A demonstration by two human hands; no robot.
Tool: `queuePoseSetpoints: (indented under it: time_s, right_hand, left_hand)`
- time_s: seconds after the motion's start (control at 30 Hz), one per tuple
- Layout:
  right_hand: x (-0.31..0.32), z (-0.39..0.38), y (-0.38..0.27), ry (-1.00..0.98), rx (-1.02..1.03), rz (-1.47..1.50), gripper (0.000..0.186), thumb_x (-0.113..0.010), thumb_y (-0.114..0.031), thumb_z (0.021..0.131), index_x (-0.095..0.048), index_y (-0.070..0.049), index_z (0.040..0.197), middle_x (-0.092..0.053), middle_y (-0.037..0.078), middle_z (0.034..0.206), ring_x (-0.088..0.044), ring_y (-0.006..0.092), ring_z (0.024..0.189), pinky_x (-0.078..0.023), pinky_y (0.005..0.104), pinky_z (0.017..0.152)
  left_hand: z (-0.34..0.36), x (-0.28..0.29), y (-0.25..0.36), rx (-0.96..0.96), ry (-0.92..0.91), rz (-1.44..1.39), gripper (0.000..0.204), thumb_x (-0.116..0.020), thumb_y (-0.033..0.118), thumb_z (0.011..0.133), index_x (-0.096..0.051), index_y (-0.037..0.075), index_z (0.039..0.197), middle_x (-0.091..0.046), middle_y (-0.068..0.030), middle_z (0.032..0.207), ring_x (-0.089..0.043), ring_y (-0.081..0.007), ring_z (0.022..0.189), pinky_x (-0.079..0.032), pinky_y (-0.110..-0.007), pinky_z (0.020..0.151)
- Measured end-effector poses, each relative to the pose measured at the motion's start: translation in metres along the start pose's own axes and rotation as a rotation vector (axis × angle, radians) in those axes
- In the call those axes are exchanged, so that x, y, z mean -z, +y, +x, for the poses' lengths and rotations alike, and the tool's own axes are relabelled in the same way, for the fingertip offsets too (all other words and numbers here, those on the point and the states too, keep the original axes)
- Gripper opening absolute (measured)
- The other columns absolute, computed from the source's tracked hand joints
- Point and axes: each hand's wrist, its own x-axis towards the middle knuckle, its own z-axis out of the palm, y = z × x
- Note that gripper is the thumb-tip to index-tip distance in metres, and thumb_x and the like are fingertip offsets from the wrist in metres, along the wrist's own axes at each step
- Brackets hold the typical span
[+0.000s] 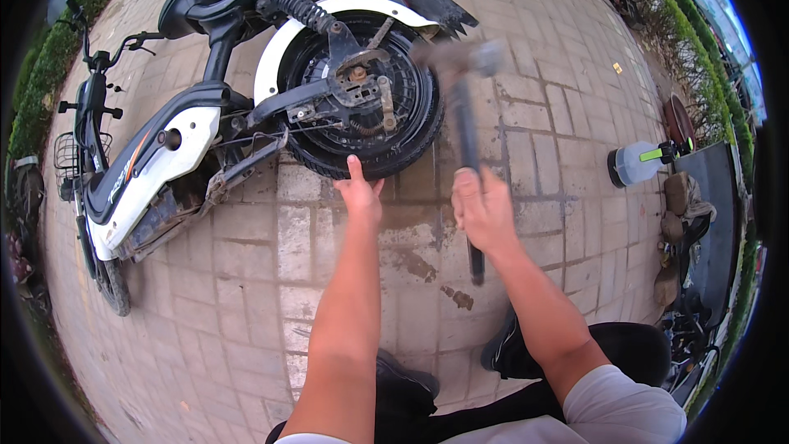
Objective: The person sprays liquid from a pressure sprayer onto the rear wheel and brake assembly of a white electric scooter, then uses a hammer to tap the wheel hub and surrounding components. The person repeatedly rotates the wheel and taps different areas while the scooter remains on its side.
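Clasping a hammer (468, 133), the right hand (483, 205) is wrapped tight; the left hand (360, 192), grip unclear, touches the rear scooter tire (403, 159).

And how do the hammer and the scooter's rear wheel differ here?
Shape: the hammer is long and narrow; the rear wheel is round.
Support: the hammer is held in the right grip; the rear wheel is mounted on the scooter lying on its side.
Sharpness: the hammer's upper end is blurred; the rear wheel looks crisp.
Shared: both have black parts.
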Motion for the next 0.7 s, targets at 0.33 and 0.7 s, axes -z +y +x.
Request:
queuePoseSetpoints:
  time_s: [0.33, 0.7]
  right_hand:
    - [-0.022, -0.011, 0.034, -0.020, 0.084, -0.400, 0.045, -0.055, -0.040, 0.093, -0.054, 0.004, 0.087, -0.051, 0.015, 0.059, -0.056, 0.0203, 0.053, -0.047, 0.0385, 0.053]
    - [-0.009, -0.015, 0.012, -0.018, 0.395, 0.197, 0.044, -0.050, -0.048, 0.093, -0.048, -0.005, 0.089, -0.052, 0.006, 0.063, -0.051, 0.0163, 0.053, -0.041, 0.0278, 0.050]
  left_hand:
    - [-0.004, -0.004, 0.006, 0.009, -0.085, -0.134, 0.076, -0.060, 0.040, 0.091, -0.009, 0.015, 0.141, -0.029, -0.0114, 0.145, -0.045, -0.0360, 0.122, -0.041, -0.063, 0.094]
    - [0.003, -0.001, -0.003, 0.027, -0.023, -0.182, 0.059, -0.056, 0.038, 0.093, -0.023, 0.019, 0.138, -0.039, -0.0106, 0.141, -0.050, -0.0373, 0.118, -0.041, -0.066, 0.091]
